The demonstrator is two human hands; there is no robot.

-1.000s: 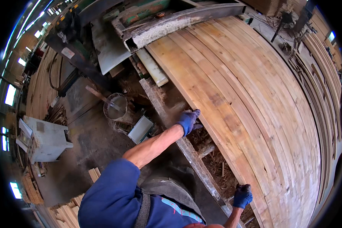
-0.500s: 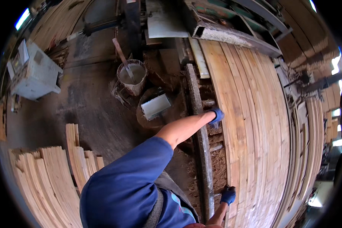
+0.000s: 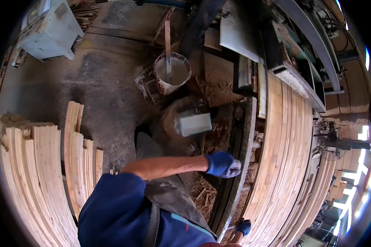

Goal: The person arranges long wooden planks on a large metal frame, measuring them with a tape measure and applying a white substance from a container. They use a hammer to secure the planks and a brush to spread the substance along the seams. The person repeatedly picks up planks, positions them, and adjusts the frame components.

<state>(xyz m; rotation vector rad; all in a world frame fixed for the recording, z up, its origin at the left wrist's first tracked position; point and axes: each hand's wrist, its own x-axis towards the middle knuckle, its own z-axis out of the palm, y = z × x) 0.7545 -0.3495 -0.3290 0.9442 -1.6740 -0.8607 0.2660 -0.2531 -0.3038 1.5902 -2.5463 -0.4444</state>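
My left hand (image 3: 224,164), in a blue glove with grey fingers, hovers by the metal rail (image 3: 242,148), just left of the wooden boards (image 3: 276,140). Its fingers are curled, and nothing shows in them. The long pale boards lie side by side as a wide panel on the machine bed. Low in the picture, my right hand (image 3: 244,226), also gloved in blue, is at the panel's left edge. Its fingers are too small and dark to show whether they grip the wood.
Left of the rail stand a bucket (image 3: 173,84) of pale liquid with a wooden stick (image 3: 167,41) in it and a white rectangular block or tray (image 3: 194,124). Stacked boards (image 3: 45,164) lie at the lower left. A machine frame (image 3: 294,76) spans the panel's far end.
My left hand has come off the panel's edge and moved back to the left, over the rail. The view has turned, so the bucket and panel appear farther right.
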